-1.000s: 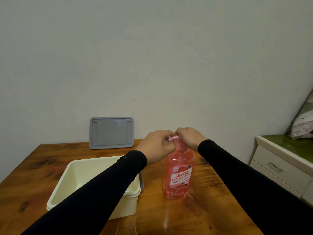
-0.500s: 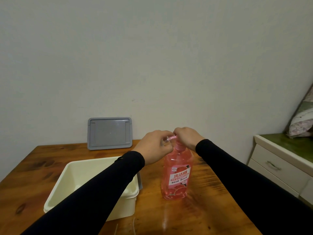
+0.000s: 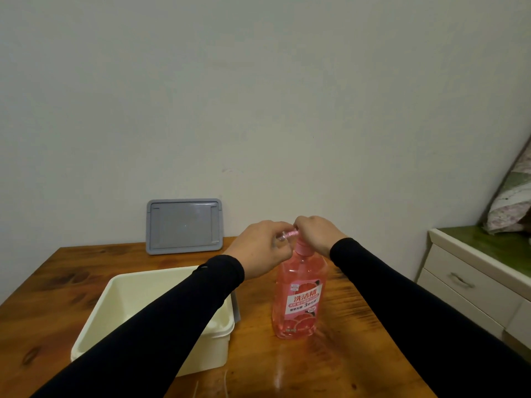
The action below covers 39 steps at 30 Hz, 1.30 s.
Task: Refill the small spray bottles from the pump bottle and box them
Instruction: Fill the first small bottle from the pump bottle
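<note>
A brown wooden table (image 3: 330,366) is carrying a cream plastic box (image 3: 135,297) and a tall pink pump bottle (image 3: 298,300). The right hand (image 3: 316,234) is curling over its pump, the left hand (image 3: 258,251) pinching a small clear spray bottle (image 3: 287,235) at the nozzle. Misalignment could be spilling liquid.

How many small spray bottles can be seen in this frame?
1: a small clear spray bottle held in the left hand at the nozzle of the pink pump bottle, which the right hand presses. More may be hidden in the cream box behind the left sleeve.
</note>
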Available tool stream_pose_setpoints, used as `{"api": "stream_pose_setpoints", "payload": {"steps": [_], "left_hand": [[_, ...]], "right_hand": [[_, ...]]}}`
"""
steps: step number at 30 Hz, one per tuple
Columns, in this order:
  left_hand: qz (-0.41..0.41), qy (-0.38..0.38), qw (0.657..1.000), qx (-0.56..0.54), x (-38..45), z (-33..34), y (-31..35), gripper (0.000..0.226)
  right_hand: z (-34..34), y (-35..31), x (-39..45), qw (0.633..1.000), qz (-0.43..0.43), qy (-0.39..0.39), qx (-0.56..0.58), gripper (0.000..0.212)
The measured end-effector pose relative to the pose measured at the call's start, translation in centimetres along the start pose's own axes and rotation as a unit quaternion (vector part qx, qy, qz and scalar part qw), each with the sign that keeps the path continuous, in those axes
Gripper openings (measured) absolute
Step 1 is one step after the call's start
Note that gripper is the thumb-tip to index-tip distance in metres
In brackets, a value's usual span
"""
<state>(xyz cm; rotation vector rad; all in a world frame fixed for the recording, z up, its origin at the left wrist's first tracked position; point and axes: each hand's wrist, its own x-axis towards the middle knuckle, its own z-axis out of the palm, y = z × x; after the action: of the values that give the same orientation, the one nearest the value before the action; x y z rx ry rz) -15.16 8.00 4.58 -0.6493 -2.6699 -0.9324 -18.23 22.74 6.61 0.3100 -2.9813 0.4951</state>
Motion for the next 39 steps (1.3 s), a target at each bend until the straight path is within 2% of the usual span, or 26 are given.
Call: {"api": "stream_pose_setpoints", "payload": {"steps": [5, 8, 13, 16, 21, 24, 28, 33, 35, 39], "left_hand": [[-0.003, 0.0, 1.0, 0.003, 0.0, -0.2, 0.1, 0.043], [0.002, 0.008, 1.0, 0.0, 0.2, -0.7, 0.4, 0.042], [0.003, 0.016, 1.0, -0.006, 0.0, -0.4, 0.3, 0.042], [-0.001, 0.005, 1.0, -0.008, -0.2, 0.1, 0.1, 0.044], [-0.002, 0.003, 1.0, -0.001, -0.1, -0.2, 0.1, 0.044], [0.003, 0.011, 1.0, 0.003, 0.2, -0.6, 0.4, 0.042], [0.003, 0.017, 1.0, 0.001, 0.1, -0.7, 0.3, 0.042], [-0.001, 0.01, 1.0, -0.002, -0.3, 0.2, 0.1, 0.043], [0.0, 0.007, 1.0, 0.001, -0.3, 0.1, 0.0, 0.043], [0.008, 0.011, 1.0, 0.017, 0.2, -0.5, 0.3, 0.042]], "right_hand": [[-0.6, -0.1, 0.2, 0.998, 0.02, -0.016, 0.053, 0.023], [-1.8, -0.6, -0.1, 0.99, 0.031, -0.013, 0.135, 0.025], [-1.0, -0.4, -0.2, 1.0, -0.011, 0.002, 0.021, 0.012], [0.1, -0.2, -0.2, 1.0, -0.002, 0.01, -0.01, 0.023], [-0.2, -0.1, -0.1, 0.999, 0.011, 0.006, 0.051, 0.023], [-1.2, -0.3, 0.0, 0.99, 0.012, 0.004, 0.14, 0.023], [-1.2, -0.5, -0.3, 0.994, -0.008, 0.002, 0.107, 0.022], [0.2, 0.2, 0.1, 1.0, 0.009, 0.005, 0.027, 0.024], [0.2, 0.3, 0.3, 1.0, -0.001, -0.002, 0.021, 0.023], [-0.6, -0.1, 0.5, 0.996, 0.011, -0.002, 0.086, 0.023]]}}
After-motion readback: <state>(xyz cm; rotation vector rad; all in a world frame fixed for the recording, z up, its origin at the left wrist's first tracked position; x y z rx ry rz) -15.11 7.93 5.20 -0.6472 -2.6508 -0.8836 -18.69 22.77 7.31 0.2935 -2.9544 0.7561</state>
